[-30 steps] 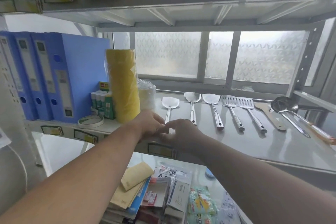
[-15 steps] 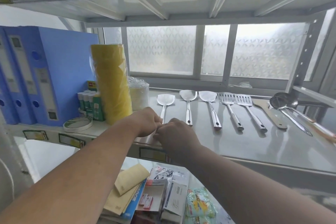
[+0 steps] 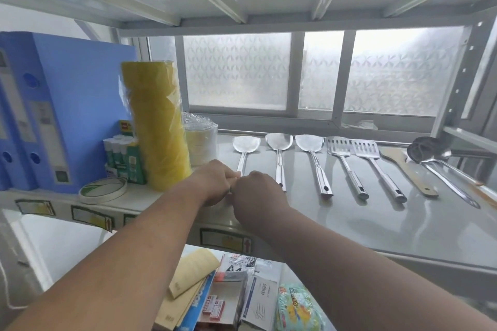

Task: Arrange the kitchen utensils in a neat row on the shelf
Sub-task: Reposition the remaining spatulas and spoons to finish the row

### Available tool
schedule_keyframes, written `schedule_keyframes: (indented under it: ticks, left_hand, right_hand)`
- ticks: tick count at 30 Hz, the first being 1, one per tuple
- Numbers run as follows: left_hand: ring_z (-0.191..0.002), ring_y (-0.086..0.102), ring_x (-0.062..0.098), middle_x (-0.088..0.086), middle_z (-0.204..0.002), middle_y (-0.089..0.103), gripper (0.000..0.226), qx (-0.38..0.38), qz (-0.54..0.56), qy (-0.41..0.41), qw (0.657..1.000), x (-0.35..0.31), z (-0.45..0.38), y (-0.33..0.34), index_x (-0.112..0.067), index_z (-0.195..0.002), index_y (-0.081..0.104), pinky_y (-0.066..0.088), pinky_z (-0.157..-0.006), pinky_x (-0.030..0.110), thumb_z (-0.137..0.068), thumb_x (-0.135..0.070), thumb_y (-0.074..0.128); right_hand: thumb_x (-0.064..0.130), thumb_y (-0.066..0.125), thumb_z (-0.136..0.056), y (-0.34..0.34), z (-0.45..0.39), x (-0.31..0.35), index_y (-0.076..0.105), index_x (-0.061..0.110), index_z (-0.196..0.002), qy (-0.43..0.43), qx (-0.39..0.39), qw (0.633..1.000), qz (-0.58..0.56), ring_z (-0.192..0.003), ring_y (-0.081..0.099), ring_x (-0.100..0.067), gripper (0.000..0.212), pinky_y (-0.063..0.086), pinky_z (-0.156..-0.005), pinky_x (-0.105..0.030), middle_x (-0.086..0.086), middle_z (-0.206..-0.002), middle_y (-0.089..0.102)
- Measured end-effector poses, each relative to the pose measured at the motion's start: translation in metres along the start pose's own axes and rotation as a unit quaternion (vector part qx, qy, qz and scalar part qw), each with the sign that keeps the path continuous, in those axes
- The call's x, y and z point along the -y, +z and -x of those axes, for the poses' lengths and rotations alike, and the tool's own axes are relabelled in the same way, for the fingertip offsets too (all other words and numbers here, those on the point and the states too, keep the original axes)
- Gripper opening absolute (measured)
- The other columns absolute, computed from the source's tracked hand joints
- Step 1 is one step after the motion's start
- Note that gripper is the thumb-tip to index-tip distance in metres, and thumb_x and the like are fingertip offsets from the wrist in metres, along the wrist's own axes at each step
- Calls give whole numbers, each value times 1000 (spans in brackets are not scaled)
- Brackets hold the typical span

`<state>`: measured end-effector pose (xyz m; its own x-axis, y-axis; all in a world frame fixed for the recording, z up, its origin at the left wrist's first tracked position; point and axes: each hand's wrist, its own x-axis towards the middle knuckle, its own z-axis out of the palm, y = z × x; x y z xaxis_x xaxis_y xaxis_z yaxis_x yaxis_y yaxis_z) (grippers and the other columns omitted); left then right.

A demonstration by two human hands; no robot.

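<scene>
While seven other utensils lay in a row on the shelf (image 3: 376, 226), gripped leftmost spatula (image 3: 246, 144) handle with left hand (image 3: 215, 183) and right hand (image 3: 258, 196), fingers clenched.

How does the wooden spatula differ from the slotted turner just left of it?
The wooden spatula is pale wood with a solid blade; the slotted turner is shiny metal with a slotted blade. The wooden spatula's handle is flat, the slotted turner's rounded and reaching nearer the shelf's front edge. Both lie flat, heads toward the window.
</scene>
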<state>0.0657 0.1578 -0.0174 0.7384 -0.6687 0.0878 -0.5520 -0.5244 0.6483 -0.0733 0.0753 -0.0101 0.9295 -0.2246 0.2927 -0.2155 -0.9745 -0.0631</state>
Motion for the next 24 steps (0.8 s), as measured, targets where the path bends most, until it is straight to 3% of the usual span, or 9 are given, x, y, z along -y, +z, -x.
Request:
schedule_keyframes:
  ticks: [4,6,9,14,16,18,24]
  left_hand:
    - [-72,52,13,-8,-70,71,32,7,11,-4,1000,5,-8,2,-15,-90,81,52,-74,31,-94,-44,67]
    - [-76,49,11,-6,-77,70,24,8,6,-3,1000,7,-12,3,-28,-80,74,53,-78,33,-86,-49,63]
    - [-78,48,10,-11,-81,62,5,16,19,8,1000,6,-14,4,-41,-83,63,46,-77,32,-86,-45,62]
    - [-78,48,13,-7,-82,62,14,7,48,12,999,8,-21,7,-32,-84,66,44,-75,30,-97,-29,66]
    - [-78,61,16,-7,-88,74,14,-4,79,1,997,11,-24,10,-21,-96,81,53,-80,28,-99,-27,69]
    - [-92,77,15,-5,-96,83,24,-18,110,-10,994,15,-25,12,-24,-120,82,60,-94,32,-99,-30,73]
    - [-101,75,7,-12,-103,82,28,-34,127,-11,991,20,-30,16,-28,-124,80,57,-104,36,-98,-38,73]
  right_hand:
    - [7,51,-92,-2,-2,2,71,12,-110,12,0,1000,-10,-106,61,-32,28,37,-74,-31,-13,-111,64]
    - [7,48,-92,-2,-4,2,71,11,-111,19,-4,1000,-21,-106,61,-33,29,36,-74,-32,-14,-111,64]
    - [7,47,-92,-2,-6,3,71,11,-112,20,-8,999,-26,-107,61,-33,31,35,-75,-33,-14,-112,65]
    - [7,46,-94,-5,-8,6,71,10,-113,24,-11,999,-29,-109,59,-34,32,34,-78,-32,-16,-116,63]
    - [6,45,-94,-6,-8,6,71,9,-113,22,-12,999,-28,-110,58,-33,32,32,-79,-32,-16,-116,63]
    - [5,45,-95,-8,-8,7,70,8,-115,19,-12,999,-30,-113,56,-33,33,33,-82,-32,-17,-118,63]
    - [4,44,-95,-9,-8,7,68,6,-120,21,-8,999,-27,-116,53,-33,34,38,-88,-34,-17,-121,60]
